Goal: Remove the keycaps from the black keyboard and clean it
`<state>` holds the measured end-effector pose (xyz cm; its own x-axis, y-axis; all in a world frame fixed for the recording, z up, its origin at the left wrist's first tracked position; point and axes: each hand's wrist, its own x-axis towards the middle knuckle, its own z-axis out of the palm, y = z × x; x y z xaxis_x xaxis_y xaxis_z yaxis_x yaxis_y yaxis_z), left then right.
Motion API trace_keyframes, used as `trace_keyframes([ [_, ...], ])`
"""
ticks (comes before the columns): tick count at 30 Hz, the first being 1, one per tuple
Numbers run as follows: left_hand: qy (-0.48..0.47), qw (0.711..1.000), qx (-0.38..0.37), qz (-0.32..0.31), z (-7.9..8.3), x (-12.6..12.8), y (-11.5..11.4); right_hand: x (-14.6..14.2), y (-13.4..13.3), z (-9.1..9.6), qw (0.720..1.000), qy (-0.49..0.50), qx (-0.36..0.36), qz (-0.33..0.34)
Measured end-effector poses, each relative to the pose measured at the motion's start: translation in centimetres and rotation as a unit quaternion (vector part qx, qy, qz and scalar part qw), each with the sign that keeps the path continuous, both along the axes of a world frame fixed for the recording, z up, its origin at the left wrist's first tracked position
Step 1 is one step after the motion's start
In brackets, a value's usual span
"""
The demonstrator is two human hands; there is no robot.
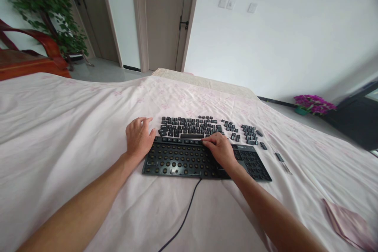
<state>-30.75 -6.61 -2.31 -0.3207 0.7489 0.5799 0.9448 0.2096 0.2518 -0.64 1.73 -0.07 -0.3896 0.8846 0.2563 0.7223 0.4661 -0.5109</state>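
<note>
A black keyboard (183, 160) lies on the cloth, most of its key sockets bare. Keycaps sit along part of its top row. My right hand (220, 149) is over that row, thumb and fingers pinched together on a small black keycap (203, 140) at the end of the fitted ones. At the keyboard's upper left corner, my left hand (138, 138) rests with fingers apart, its thumb near the edge. Beyond the keyboard, loose black keycaps (189, 125) lie in rows, along with a long spacebar (191, 136).
Right of the keyboard is a wire keycap puller (282, 161). A folded pink cloth (350, 222) lies at the lower right. The keyboard cable (186, 214) runs toward me over the wrinkled pale bedspread (88, 126). Doors, a plant (44, 4) and a wooden chair (35, 53) stand beyond.
</note>
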Motion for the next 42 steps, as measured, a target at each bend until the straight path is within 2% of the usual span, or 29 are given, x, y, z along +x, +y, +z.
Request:
trace_keyframes([
  [9,-0.007,1.0,-0.001,-0.002,0.0,-0.1,0.0,-0.6,-1.2,0.8,0.991,-0.062,0.112,0.024],
  [16,-0.001,1.0,0.004,0.004,-0.2,-0.1,0.0,-1.0,-2.6,1.8,0.953,-0.202,0.215,0.07],
  [25,-0.004,1.0,-0.001,-0.001,-0.3,-0.1,0.0,-1.4,-4.1,1.9,0.913,-0.324,0.22,0.116],
  [30,-0.004,1.0,-0.002,-0.003,-0.1,-0.1,0.0,-1.5,-4.5,2.2,0.921,-0.319,0.192,0.116],
  [33,-0.003,1.0,0.001,-0.004,0.0,-0.1,0.0,-0.6,-3.3,2.6,0.951,-0.245,0.151,0.114],
  [36,-0.003,1.0,0.002,-0.004,0.0,-0.1,0.0,0.9,-0.3,3.0,0.986,-0.096,0.106,0.08],
  [39,0.001,1.0,0.002,-0.006,-0.1,-0.2,0.0,2.1,3.2,3.2,0.996,-0.007,0.085,0.013],
  [42,0.005,1.0,0.001,-0.006,-0.1,-0.2,0.0,2.0,6.0,3.2,0.998,-0.014,0.05,-0.03],
])
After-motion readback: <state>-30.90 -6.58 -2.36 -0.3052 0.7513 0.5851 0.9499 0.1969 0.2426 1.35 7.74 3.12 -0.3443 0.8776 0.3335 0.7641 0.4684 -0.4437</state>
